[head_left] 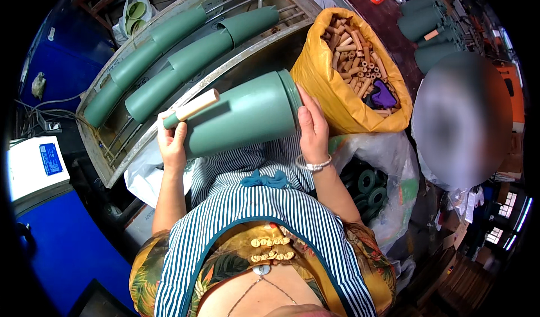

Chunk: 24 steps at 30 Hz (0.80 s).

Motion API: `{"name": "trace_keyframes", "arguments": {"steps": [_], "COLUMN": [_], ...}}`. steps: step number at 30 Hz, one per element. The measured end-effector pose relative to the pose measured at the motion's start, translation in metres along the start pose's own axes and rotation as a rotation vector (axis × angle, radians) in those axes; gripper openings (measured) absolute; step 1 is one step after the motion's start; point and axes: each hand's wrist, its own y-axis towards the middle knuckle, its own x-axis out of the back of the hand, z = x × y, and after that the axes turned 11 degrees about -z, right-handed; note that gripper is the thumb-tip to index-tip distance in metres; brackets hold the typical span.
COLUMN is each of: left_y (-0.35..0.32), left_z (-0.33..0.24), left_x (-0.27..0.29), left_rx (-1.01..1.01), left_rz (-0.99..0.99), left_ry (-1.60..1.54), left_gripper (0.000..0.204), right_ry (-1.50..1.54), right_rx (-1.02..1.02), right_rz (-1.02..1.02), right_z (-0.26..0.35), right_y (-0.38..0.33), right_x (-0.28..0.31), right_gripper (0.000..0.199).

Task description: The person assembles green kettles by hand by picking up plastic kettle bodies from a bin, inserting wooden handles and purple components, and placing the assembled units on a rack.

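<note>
I hold a large green plastic cone (242, 117) sideways in front of me. My left hand (172, 140) grips its narrow end, where a short beige tube (196, 105) sits on the tip. My right hand (313, 125) presses flat against the wide rimmed end. Just right of that hand stands a yellow sack (337, 100) full of several beige tubes (354, 58), with a purple cloth (383, 96) inside it.
A grey slatted rack (135, 140) ahead holds rows of nested green cones (185, 55). A clear bag of green rings (368, 188) lies at my right. More green cones (427, 22) stand far right. A blue and white machine (42, 171) is at left.
</note>
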Motion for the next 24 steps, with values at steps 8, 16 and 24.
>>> {"name": "trace_keyframes", "arguments": {"steps": [8, 16, 24], "left_y": [0.008, 0.069, 0.059], "left_z": [-0.027, -0.042, -0.073], "left_x": [-0.022, -0.03, -0.105], "left_rx": [0.022, 0.935, 0.148], "left_rz": [0.078, 0.457, 0.332], "left_ry": [-0.092, -0.076, 0.289], "left_gripper": [0.028, 0.033, 0.025], "right_ry": [0.007, 0.128, 0.571], "right_rx": [0.149, 0.625, -0.32], "right_rz": [-0.066, 0.162, -0.096], "right_z": [0.03, 0.044, -0.016], "right_y": [-0.006, -0.013, -0.005], "right_x": [0.005, 0.034, 0.033], "right_gripper": [0.052, 0.052, 0.05]}}
